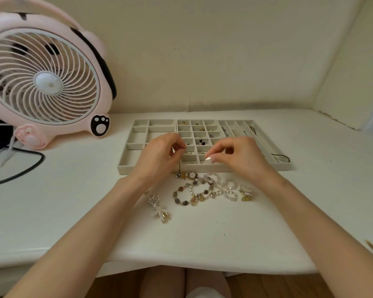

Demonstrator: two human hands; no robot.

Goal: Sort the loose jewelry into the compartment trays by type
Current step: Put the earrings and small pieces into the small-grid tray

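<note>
Cream walls box in a white surface point(202, 237), with a pink fan point(45, 82) at the far left and the trays point(125, 169) set side by side at the back.

The left hand point(157, 158) has its fingertips pinched on a thin dark cord point(179, 166). The cord hangs straight down in front of the tray wall to a small charm point(178, 175) at the edge of the loose heap. The right hand point(241, 157) hovers over the front cells of the middle tray with thumb and forefinger drawn together. I cannot tell whether it holds anything.

The main risk is a snag. The charm lies against the bracelets point(182, 197), so lifting the cord could drag beads along or knot it further. The charm could also catch on the tray wall as it goes over. The right hand sits low above small pieces already sorted and could knock them into neighbouring cells.

By count there appear to be three trays: one with wide cells, one with a fine grid and one with long slots. The bracelets overlap in a tangle, at least four, though the exact number is unclear. Left of them lie a starfish pin point(159, 209) and a sparkly flower point(153, 200), touching. To the right is a gold butterfly piece point(246, 193), possibly two stacked. There is one fan, and one black cable point(30, 168) trails beside it.
</note>
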